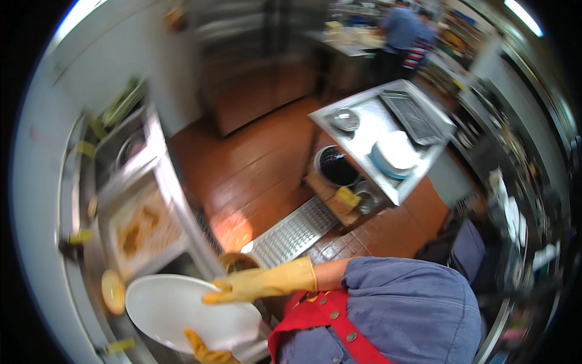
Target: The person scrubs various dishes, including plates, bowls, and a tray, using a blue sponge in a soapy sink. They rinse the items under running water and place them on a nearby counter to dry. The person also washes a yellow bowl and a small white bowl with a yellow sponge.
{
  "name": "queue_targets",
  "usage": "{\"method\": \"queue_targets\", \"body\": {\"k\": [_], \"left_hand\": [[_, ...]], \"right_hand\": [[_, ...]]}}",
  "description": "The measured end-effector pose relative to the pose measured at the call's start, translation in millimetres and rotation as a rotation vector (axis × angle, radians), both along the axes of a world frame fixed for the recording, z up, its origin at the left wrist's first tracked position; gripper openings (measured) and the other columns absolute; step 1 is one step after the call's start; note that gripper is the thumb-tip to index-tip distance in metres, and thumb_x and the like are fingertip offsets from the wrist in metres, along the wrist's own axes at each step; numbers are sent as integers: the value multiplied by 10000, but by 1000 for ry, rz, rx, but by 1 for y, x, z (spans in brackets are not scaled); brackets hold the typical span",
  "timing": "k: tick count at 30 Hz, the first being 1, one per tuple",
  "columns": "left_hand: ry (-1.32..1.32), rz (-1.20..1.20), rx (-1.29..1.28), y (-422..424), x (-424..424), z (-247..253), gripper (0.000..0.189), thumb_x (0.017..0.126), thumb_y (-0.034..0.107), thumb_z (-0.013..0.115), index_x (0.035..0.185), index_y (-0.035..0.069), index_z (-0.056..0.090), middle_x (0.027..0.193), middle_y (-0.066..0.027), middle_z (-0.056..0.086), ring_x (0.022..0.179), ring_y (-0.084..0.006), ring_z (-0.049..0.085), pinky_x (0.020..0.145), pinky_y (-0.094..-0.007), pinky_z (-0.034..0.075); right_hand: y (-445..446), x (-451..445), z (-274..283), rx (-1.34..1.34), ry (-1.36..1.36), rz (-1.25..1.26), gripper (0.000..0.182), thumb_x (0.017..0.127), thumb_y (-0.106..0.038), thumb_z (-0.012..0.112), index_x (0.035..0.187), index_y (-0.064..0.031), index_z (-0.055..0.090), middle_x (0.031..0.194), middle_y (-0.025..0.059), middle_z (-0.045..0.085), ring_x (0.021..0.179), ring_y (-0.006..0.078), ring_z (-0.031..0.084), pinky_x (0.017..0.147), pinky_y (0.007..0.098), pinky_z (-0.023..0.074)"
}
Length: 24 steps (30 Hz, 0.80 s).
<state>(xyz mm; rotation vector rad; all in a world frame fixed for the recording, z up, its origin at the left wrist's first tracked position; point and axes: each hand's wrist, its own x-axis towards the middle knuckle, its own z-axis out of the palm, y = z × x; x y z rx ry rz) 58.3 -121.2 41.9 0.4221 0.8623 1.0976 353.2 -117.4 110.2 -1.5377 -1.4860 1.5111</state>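
A large white oval platter point(182, 309) is held tilted over the sink edge. My right hand point(241, 284), in a long yellow rubber glove, grips its upper rim with the fingers lying over the face. At the lower rim, my left hand point(207, 348) wears the same kind of glove and is cut off by the picture's bottom edge; part of it shows against the platter. Beyond the platter lies a metal sink basin point(173, 245) holding cloudy water with brownish food residue. A round yellowish object point(112, 292) sits on the sink's back ledge beside the platter.
A metal table point(359, 145) carries stacked plates point(395, 154), a black tray point(411, 116) and a glass bowl point(345, 119). Below stands a bucket of dark liquid point(336, 166). A perforated metal drain cover point(291, 236) crosses the tiled floor. Two people point(402, 32) stand at a far counter.
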Motion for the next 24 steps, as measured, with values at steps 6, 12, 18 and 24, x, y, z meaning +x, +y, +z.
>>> {"method": "queue_targets", "body": {"k": [6,12,18,24], "left_hand": [[-3,-557,44,-37,170,69,756,1084,468,602,1635,-5,393,1578,-277,517,1389,-421,574,1159,-566,505],[-80,-744,297,-181,323,127,766,1086,445,594,1633,-35,353,1543,-290,544,1342,-423,614,1123,-540,539],[-122,-1079,154,-287,454,125,739,1090,362,600,1659,-20,322,1562,-289,533,1341,-423,629,1143,-532,535],[-107,-1378,97,-410,587,157,769,1062,320,665,1663,-12,320,1573,-292,527,1357,-435,622,1144,-555,545]], "right_hand": [[-145,108,41,-13,42,-378,711,1035,-703,544,1378,-102,702,1207,154,769,1046,279,745,889,389,575],[-324,208,75,-38,93,-735,651,1036,-720,549,1327,-166,728,998,38,762,818,172,696,714,324,551],[-486,291,80,33,144,-1130,503,1057,-580,639,1228,-131,788,1000,24,776,850,119,703,761,307,564],[-630,377,77,94,331,-1401,504,1056,-516,677,1333,-100,740,1099,55,778,912,134,725,816,323,574]]}}
